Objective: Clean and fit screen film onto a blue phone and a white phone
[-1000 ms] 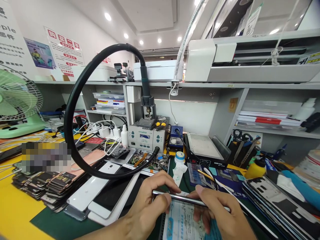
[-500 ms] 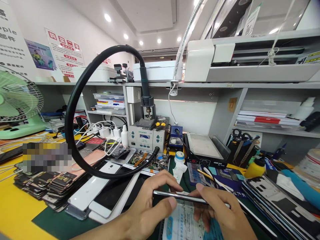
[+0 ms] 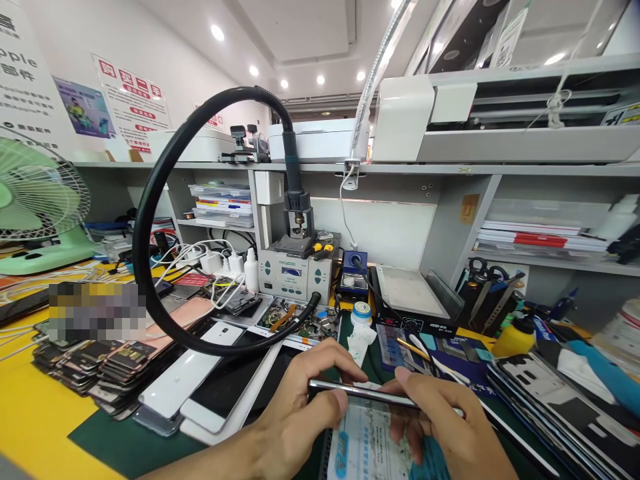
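Note:
A thin phone [image 3: 370, 393] is held flat and edge-on above the green mat [image 3: 130, 443], low in the middle of the view. My left hand [image 3: 300, 417] grips its left end, thumb below and fingers curled over the top edge. My right hand [image 3: 445, 427] holds the right end, forefinger resting on the top edge and other fingers underneath. Beneath the phone lies a printed blue and white sheet [image 3: 365, 447].
A hot-air station [image 3: 295, 270] with a looping black hose [image 3: 150, 220] stands behind. Stacked phone screens [image 3: 90, 370] and white phones [image 3: 200, 387] lie left. A heating plate [image 3: 415, 300], tool holder [image 3: 483, 293], yellow bottle [image 3: 515, 333] and phone frames [image 3: 560, 400] sit right. A green fan [image 3: 35, 207] is far left.
Both hands and the phone stay almost still; the view has drifted slightly to the left and down.

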`<control>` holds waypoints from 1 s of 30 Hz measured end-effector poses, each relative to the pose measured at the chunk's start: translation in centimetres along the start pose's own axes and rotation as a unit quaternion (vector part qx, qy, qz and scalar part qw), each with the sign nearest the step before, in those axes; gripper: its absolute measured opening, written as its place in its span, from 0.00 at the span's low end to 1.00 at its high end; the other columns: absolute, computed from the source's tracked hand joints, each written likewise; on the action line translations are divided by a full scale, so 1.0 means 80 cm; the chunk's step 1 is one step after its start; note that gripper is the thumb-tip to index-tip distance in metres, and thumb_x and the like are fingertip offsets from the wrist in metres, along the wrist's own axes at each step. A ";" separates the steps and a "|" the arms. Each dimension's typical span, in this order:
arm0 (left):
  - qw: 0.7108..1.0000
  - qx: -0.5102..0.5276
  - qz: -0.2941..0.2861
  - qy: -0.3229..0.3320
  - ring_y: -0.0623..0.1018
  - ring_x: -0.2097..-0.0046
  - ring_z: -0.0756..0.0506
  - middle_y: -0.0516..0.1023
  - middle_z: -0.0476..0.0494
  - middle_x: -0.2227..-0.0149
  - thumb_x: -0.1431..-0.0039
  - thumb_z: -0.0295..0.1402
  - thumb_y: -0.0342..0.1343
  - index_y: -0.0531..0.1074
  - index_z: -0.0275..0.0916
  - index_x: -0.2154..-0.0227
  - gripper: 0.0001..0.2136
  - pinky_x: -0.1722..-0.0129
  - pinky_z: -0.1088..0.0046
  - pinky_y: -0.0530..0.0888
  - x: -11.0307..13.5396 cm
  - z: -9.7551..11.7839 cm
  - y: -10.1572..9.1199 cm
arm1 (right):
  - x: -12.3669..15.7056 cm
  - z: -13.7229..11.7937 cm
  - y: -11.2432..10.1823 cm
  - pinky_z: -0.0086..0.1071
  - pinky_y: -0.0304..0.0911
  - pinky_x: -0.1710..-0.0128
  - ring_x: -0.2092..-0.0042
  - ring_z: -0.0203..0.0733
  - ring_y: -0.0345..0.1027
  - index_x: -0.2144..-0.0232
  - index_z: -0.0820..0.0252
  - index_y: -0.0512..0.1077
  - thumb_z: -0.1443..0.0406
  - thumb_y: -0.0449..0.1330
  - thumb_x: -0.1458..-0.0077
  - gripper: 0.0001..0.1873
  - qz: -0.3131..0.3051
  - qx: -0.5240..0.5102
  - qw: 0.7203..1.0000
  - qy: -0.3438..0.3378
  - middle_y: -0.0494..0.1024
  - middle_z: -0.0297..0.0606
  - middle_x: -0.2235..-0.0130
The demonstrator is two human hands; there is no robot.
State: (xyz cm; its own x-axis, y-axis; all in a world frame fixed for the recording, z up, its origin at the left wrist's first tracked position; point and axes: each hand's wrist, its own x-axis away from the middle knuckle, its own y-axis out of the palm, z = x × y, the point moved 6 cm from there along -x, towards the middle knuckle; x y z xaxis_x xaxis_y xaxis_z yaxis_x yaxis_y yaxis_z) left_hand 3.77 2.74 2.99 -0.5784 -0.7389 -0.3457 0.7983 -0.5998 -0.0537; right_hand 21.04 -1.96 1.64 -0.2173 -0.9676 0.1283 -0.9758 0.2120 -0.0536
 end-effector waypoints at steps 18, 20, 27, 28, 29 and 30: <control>1.000 -0.004 0.009 -0.005 0.72 0.68 0.46 0.69 0.43 0.61 0.38 0.38 0.55 0.78 0.36 0.61 0.12 0.68 0.70 0.70 -0.001 0.003 0.001 | -0.002 0.000 0.000 0.35 0.57 0.76 0.76 0.46 0.65 0.75 0.61 0.80 0.47 0.67 0.49 0.23 -0.006 -0.010 1.000 0.019 0.74 0.38 0.82; 1.000 -0.008 0.007 -0.005 0.72 0.68 0.47 0.69 0.44 0.60 0.35 0.41 0.54 0.77 0.36 0.60 0.13 0.68 0.69 0.70 -0.001 0.004 0.001 | 0.000 -0.002 0.000 0.35 0.57 0.75 0.75 0.47 0.66 0.76 0.61 0.80 0.47 0.67 0.50 0.22 0.001 -0.009 1.000 0.020 0.75 0.38 0.82; 0.999 -0.035 0.002 0.023 0.72 0.58 0.40 0.71 0.43 0.62 0.47 0.33 0.54 0.78 0.37 0.61 0.13 0.62 0.68 0.69 -0.001 0.010 -0.001 | 0.000 -0.003 0.002 0.35 0.56 0.76 0.76 0.47 0.66 0.76 0.61 0.79 0.48 0.67 0.49 0.22 -0.006 -0.018 1.000 0.013 0.74 0.37 0.82; 0.999 -0.033 0.003 0.021 0.72 0.59 0.40 0.71 0.43 0.61 0.47 0.33 0.54 0.78 0.37 0.61 0.13 0.62 0.68 0.69 0.000 0.009 -0.001 | -0.001 -0.002 0.002 0.35 0.55 0.77 0.76 0.47 0.66 0.76 0.61 0.79 0.48 0.67 0.49 0.22 -0.006 -0.016 1.000 0.008 0.74 0.37 0.82; 0.999 -0.030 0.004 0.017 0.72 0.60 0.41 0.71 0.43 0.61 0.46 0.33 0.53 0.78 0.37 0.61 0.13 0.62 0.67 0.69 0.000 0.008 -0.001 | -0.001 -0.002 0.001 0.34 0.55 0.77 0.75 0.47 0.66 0.76 0.61 0.79 0.48 0.66 0.49 0.22 -0.006 -0.013 1.000 0.004 0.74 0.37 0.82; 1.000 -0.026 0.004 0.016 0.72 0.62 0.42 0.71 0.43 0.61 0.46 0.33 0.53 0.78 0.37 0.60 0.13 0.63 0.67 0.69 0.000 0.007 0.000 | -0.001 -0.001 0.001 0.34 0.55 0.77 0.75 0.48 0.67 0.76 0.61 0.79 0.48 0.66 0.48 0.22 -0.006 -0.010 1.000 0.002 0.74 0.37 0.82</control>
State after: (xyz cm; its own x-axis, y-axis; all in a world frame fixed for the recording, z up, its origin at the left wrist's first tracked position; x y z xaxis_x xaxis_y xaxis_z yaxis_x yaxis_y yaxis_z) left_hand 3.65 2.59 3.51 -0.5677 -0.7325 -0.3758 0.8107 -0.5769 -0.1002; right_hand 20.96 -1.81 1.74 -0.2055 -0.9697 0.1320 -0.9786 0.2031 -0.0321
